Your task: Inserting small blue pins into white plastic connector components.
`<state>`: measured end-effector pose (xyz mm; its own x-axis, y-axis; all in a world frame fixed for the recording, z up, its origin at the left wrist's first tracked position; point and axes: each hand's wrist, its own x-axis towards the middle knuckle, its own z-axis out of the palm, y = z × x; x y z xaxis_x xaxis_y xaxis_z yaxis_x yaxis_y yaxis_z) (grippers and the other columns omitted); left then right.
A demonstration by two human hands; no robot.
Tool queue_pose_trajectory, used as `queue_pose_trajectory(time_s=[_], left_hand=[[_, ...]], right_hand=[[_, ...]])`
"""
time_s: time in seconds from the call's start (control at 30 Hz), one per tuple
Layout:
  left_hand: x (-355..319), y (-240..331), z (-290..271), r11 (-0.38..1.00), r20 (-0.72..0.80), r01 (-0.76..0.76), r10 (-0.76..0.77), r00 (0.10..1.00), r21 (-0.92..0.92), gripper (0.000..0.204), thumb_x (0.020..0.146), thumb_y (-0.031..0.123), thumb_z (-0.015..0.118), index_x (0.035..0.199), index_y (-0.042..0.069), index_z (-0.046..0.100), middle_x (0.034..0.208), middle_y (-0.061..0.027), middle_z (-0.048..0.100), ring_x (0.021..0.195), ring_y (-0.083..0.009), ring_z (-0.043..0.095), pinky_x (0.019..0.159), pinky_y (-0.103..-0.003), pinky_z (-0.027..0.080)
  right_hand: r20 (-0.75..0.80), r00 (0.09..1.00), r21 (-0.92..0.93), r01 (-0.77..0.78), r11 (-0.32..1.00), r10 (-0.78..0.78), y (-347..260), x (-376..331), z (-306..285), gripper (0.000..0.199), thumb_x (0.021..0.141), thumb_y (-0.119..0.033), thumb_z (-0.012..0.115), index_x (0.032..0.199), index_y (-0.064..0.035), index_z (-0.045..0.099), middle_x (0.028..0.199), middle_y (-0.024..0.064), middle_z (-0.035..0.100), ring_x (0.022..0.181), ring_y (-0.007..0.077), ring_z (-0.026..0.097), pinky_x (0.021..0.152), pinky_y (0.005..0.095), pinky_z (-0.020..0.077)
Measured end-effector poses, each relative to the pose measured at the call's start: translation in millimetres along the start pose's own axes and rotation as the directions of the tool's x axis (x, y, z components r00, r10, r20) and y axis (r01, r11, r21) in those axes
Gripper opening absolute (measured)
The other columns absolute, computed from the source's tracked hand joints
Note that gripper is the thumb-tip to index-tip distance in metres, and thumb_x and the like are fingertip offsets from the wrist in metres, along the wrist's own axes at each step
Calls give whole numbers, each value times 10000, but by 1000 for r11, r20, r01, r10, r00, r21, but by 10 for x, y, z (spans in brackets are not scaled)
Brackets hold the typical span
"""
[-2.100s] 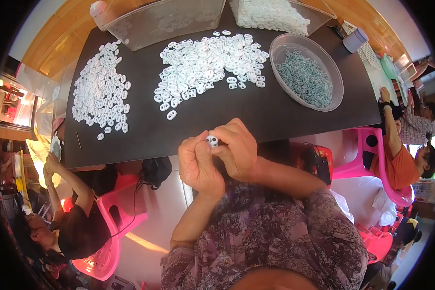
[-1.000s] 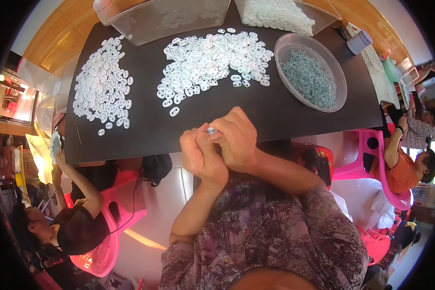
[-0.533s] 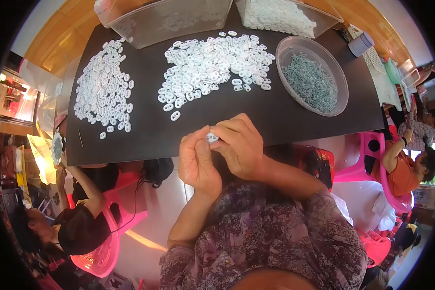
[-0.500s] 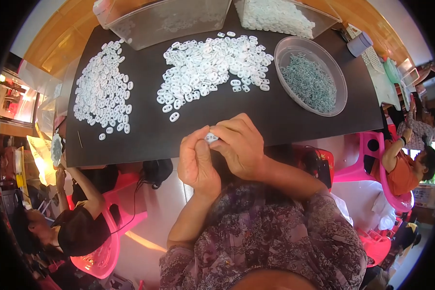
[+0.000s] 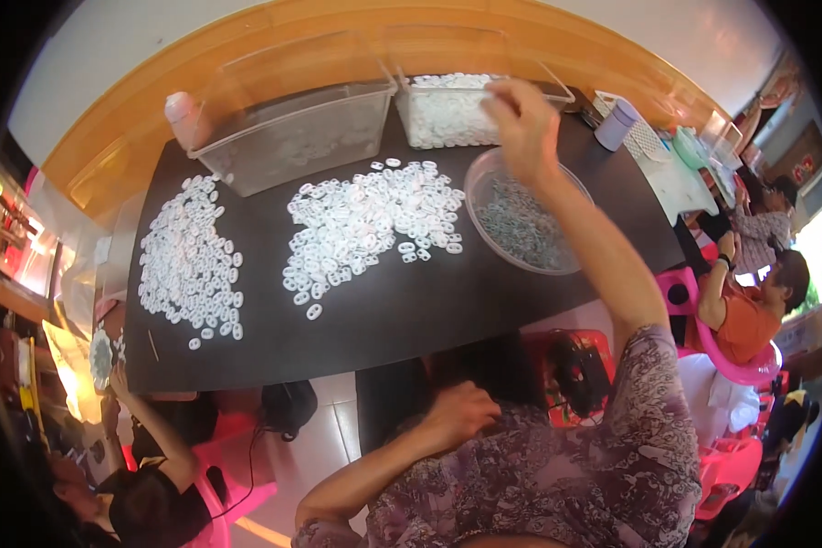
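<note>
My right hand [image 5: 523, 132] is stretched forward over the far side of a round clear tub [image 5: 474, 212] and reaches the near edge of a clear bin [image 5: 409, 111] of white pieces. Its fingertips are smeared by motion, so whether they hold anything does not show. Small grey-green metal parts [image 5: 519, 228] fill the tub. Back by my lap, my left hand [image 5: 461, 416] is curled closed, its fingertips hidden. On the dark table lies a middle pile of small white oval two-hole plastic pieces [image 5: 365, 224], with a second pile [image 5: 189, 260] of similar pieces to its left.
A larger clear bin [image 5: 292, 128] stands at the back left beside a pink bottle [image 5: 183, 119]. A lilac-grey cup [image 5: 616, 125] is at the back right. One person [image 5: 146, 475] sits at the left, another in orange [image 5: 749, 315] at the right. A thin stick [image 5: 152, 345] lies near the left edge.
My hands have parted from the small white piece they held together. The right went forward to the bin, the left drew back toward my lap. The view has tilted up.
</note>
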<state>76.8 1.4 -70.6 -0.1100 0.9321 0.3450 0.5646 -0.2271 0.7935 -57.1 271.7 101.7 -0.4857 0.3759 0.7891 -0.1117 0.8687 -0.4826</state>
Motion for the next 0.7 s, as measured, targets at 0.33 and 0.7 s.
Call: queue_pose_trajectory(time_s=[0.33,0.7], left_hand=[[406,29,472,688,48,-153,264,963,-709,103,768,156,547,787,54,546,769,-112,507,780,-277,477,699,-358,383],[449,-6,545,830,320,-169,381,868,-531,236,783,158,537,795,-77,512,773,-238,564,687,-365,552,706,-447,387]], right_hand=[[143,980,-620,200,759,-142,828,717,195,167,757,-194,606,808,-34,615,844,161,636,839,329,597,706,418,462],[310,838,60,454,889,-449,-360,-16,-252,70,820,26,573,889,18,582,830,120,570,768,213,565,702,272,446]])
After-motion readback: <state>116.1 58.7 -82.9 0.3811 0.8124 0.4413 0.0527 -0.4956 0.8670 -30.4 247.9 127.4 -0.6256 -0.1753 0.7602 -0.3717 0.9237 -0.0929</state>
